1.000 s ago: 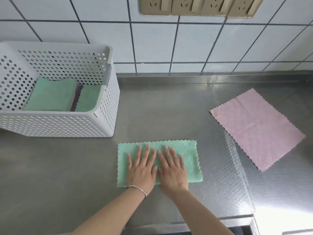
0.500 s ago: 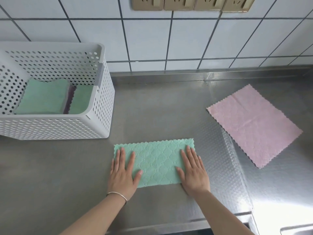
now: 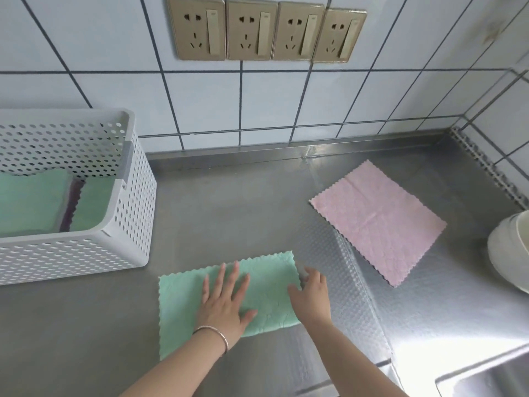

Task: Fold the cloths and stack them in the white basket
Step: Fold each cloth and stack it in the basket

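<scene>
hands: left hand [image 3: 226, 303] lies flat with fingers spread, pressing down on the middle of the green cloth [image 3: 266, 293]; right hand [image 3: 310, 293] sits at the cloth's right short edge, fingers curled at the hem as if pinching it, though the exact pinch is partly hidden by the hand itself.
green cloth: a long folded strip on the bench [image 3: 229, 219], just in front of the white basket's near right corner and a little to its right, not touching it.
white basket: white basket [image 3: 120, 253] stands at the back left, with folded green cloths [image 3: 31, 202] lying inside and a strip of a darker purple one showing between them.
pink cloth: pink cloth [image 3: 378, 219] lies open and flat, well to the right of the basket, apart from the green one, not yet folded.
step in hand, by my guess: bringing the right end across to halve the strip, the left palm serving as anchor.
handling: looks light, soft and limp, a fluffy microfibre sort with wavy pinked edges; it should drape and sag the moment it is lifted, and may slide on the smooth steel unless held down.
where to take hold: at the corners of the short edge, both layers together, so the fold doesn't come apart; lift low and lay it edge to edge.
risk: layers slipping askew, leaving a crooked packet that stacks badly in the basket.
also about: sockets [image 3: 266, 32] on the tiled wall behind the basket's line; a white pot [image 3: 509, 253] at the far right edge.
</scene>
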`<state>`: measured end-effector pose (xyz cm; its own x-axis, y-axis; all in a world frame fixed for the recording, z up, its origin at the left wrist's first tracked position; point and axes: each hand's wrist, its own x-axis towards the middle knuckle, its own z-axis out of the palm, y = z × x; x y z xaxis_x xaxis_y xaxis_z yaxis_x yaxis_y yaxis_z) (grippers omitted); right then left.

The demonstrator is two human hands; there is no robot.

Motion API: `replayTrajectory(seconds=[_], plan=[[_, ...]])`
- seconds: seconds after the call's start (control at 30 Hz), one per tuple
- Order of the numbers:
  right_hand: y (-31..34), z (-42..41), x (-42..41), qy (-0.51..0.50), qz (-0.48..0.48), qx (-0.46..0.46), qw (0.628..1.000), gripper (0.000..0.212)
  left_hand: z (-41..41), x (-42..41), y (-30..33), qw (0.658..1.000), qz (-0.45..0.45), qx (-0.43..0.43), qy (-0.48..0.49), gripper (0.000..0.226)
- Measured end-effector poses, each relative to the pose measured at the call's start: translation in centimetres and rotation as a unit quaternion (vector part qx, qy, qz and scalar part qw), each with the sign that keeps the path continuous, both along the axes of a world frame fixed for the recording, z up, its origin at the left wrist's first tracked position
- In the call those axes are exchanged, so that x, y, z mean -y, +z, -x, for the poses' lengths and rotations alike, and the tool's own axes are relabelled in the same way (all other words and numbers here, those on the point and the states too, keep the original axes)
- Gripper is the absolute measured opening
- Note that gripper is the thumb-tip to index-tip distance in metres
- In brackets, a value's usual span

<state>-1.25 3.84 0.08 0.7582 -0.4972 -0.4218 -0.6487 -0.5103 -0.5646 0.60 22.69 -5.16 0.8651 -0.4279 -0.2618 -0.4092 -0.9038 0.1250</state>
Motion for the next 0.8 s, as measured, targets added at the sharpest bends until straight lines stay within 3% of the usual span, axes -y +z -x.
replayTrajectory(seconds=[0.2, 0.4, 0.53, 0.63, 0.7, 0.8], plan=[[0.6, -0.3, 0.3, 0.002, -0.03, -0.078, 0.997, 0.039, -0.4, 0.3, 0.1, 0.997, -0.05, -0.053, -0.023, 0.096], [1.7, 0.0, 0.0, 0.029, -0.055, -0.109, 0.992, 0.016, -0.5, 0.4, 1.9, 0.991, -0.072, -0.109, -0.007, 0.087], [2.4, 0.4, -1.0, 0.047, -0.048, -0.053, 0.996, 0.024, -1.3, 0.9, 4.2, 0.989, -0.066, -0.131, 0.001, 0.09], [3.0, 0.8, -2.3, 0.093, 0.021, 0.015, 0.995, 0.027, -1.5, 1.1, 6.4, 0.992, 0.041, -0.103, 0.067, 0.108], [3.3, 1.1, -3.2, 0.13, 0.081, 0.058, 0.986, 0.024, -1.4, 1.4, 7.2, 0.968, 0.175, -0.089, 0.156, 0.087], [3.5, 1.3, -5.2, 0.18, 0.152, 0.164, 0.958, 0.023, -1.4, 1.9, 8.5, 0.897, 0.331, -0.15, 0.253, 0.054]])
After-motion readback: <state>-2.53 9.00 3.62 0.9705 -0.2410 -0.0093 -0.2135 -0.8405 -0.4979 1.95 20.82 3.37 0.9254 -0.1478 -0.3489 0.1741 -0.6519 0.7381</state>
